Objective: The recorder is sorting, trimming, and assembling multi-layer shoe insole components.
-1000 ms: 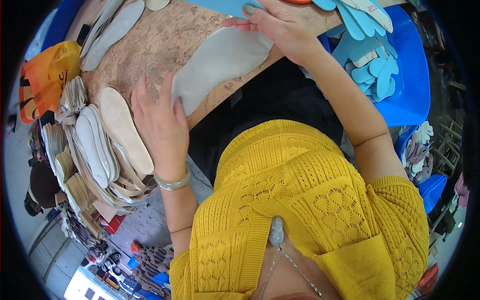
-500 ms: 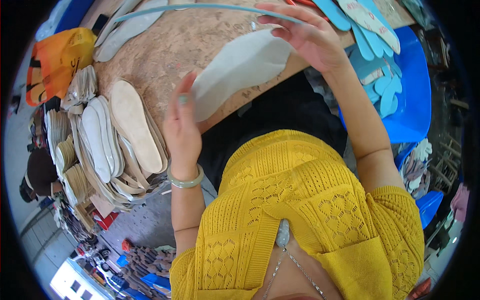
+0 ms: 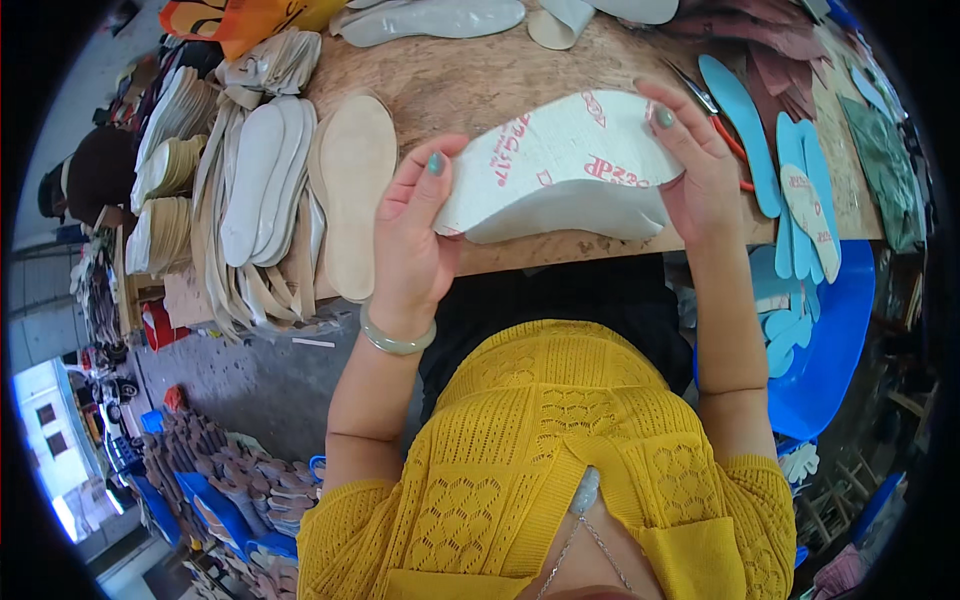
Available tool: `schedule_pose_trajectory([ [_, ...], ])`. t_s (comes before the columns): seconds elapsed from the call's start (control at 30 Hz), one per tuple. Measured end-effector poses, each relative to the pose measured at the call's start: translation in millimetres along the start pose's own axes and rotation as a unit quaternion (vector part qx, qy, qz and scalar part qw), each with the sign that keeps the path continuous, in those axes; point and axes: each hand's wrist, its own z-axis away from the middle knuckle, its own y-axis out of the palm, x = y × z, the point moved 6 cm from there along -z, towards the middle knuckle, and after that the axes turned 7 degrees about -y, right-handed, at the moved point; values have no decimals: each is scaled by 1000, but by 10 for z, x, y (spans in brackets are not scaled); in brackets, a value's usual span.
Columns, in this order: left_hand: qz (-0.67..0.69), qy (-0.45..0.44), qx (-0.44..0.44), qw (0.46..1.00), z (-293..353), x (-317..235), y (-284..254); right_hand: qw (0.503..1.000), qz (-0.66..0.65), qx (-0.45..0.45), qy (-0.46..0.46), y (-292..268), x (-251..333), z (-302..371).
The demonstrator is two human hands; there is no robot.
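A white insole piece with red print [image 3: 560, 140] is bowed between my two hands above the table's near edge. My left hand [image 3: 415, 220] grips its left end, thumb on top. My right hand [image 3: 700, 170] grips the other end, thumb over its upper corner. Right beneath lies a plain whitish insole piece [image 3: 560, 212], partly covered by the printed one. Whether the two touch along their length, I cannot tell. Left of my left hand, a beige insole [image 3: 358, 180] lies on the table, beside a stack of white insoles [image 3: 265, 185].
Red-handled cutters [image 3: 705, 95] and several blue insoles [image 3: 740, 130] lie at the table's right. A blue bin [image 3: 835, 350] with blue pieces stands below them. Brown-red sheets [image 3: 770, 50] are at the back right, white insoles [image 3: 430, 20] at the back, an orange bag [image 3: 235, 22] at the back left.
The pale blue strip seen edge-on in my right hand is gone from above. A printed white face now shows between both hands, over the plain piece. The view has turned rightward.
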Motion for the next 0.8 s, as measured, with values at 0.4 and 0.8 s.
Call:
schedule_pose_trajectory([
  [0.4,-741,241,72,623,484,170,-94,984,153,-92,-19,-556,-206,285],
  [0.8,-780,239,39,577,540,158,-78,959,275,-59,-33,-663,-91,331],
])
